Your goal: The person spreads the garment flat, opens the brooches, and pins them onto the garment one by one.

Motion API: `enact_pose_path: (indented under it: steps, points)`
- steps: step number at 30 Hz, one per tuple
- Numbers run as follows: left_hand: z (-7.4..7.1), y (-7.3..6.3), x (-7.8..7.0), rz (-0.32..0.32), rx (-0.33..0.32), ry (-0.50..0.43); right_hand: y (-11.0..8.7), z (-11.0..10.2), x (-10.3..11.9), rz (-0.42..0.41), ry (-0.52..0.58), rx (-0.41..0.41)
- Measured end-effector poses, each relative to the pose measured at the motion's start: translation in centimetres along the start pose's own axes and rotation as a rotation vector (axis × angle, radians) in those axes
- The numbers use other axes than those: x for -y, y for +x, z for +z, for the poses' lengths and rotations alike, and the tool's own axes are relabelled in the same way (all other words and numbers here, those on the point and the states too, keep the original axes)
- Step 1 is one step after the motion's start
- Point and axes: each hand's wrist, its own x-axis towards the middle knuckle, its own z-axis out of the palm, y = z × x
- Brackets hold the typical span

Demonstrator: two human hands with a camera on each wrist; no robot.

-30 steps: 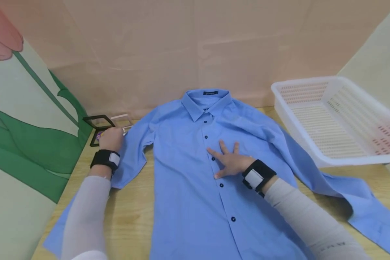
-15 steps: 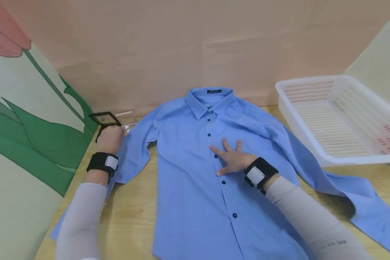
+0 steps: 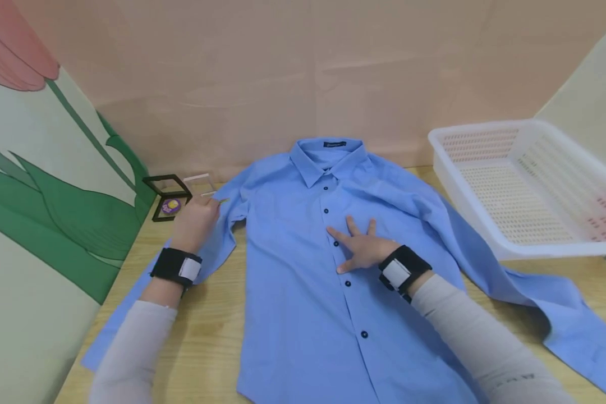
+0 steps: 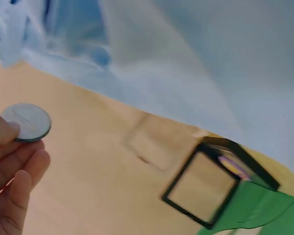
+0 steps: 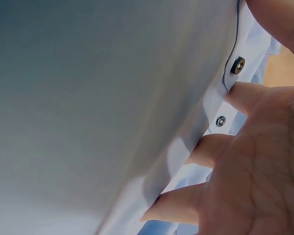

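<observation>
A blue long-sleeved shirt (image 3: 288, 269) with dark buttons lies face up on the wooden table, its collar away from me. My left hand (image 3: 196, 221) is raised over its left-side sleeve. Between thumb and fingers it pinches a round silvery disc (image 4: 28, 121) with a dark edge and a thin line across its face. My right hand (image 3: 366, 251) rests on the shirt's front with fingers spread, beside the button placket. Next to the left hand, an open black display case (image 3: 165, 217) holds a purple and yellow round piece (image 3: 170, 206).
Behind the left hand stands an open case with a pale frame (image 3: 200, 180). A white perforated plastic basket (image 3: 510, 247) stands at the back right, close to the other sleeve (image 3: 535, 289). A peach backdrop (image 3: 262, 84) rises behind the table (image 3: 202, 336).
My left hand has come away from the cases and moved right, over the shirt's sleeve, uncovering the black case. The right hand stays spread on the shirt.
</observation>
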Motion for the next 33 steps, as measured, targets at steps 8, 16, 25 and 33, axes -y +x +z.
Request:
enact_pose_path:
  steps: [8,16,25,33]
  points:
    - [-1.1,-0.3,-4.1,0.273,-0.16,0.027,-0.2,-0.1,-0.1,-0.047,0.065,-0.017]
    - [-2.6,0.1,-7.5,0.511,-0.36,0.013,-0.6,-0.1,-0.3,-0.074,0.093,-0.068]
    - [-3.2,0.6,-10.2,0.71,-0.534,0.069,-1.9,-1.0,-0.2,-0.328,0.279,-0.266]
    - [-2.8,0.9,-12.3,0.768,-0.619,0.02,-5.8,-3.2,2.9,-0.456,0.59,-0.381]
